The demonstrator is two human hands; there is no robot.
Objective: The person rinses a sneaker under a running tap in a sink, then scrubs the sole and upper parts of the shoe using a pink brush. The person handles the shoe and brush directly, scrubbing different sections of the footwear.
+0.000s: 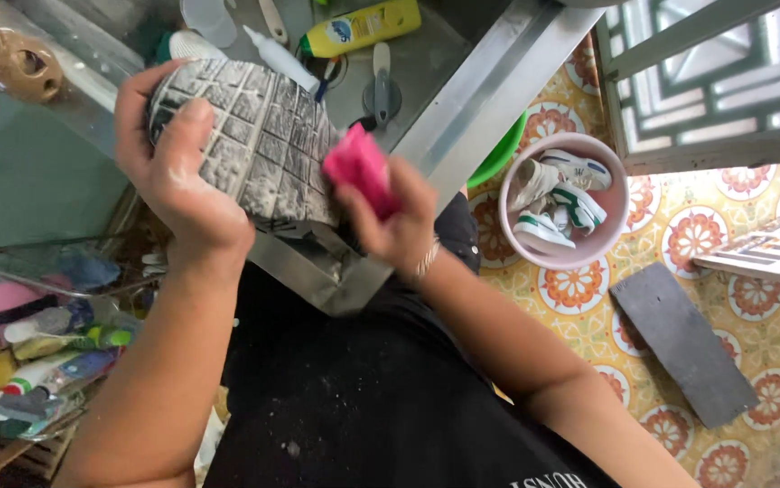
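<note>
Head view: left hand [177, 176] clamps sole [250, 140] at 10 o'clock, tread up, steadying it over sink [426, 63]. Right hand [399, 217] pinches pink sponge [360, 167] against tread edge. Basin [564, 201] of shoes at 3 o'clock.

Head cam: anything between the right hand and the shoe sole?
Yes. A pink sponge, pinched in the right hand, presses against the grey shoe sole that the left hand holds, in the head view.

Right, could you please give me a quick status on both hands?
Left hand grips grey treaded sole. Right hand presses pink sponge against it. Over steel sink; nothing blocking.
</note>
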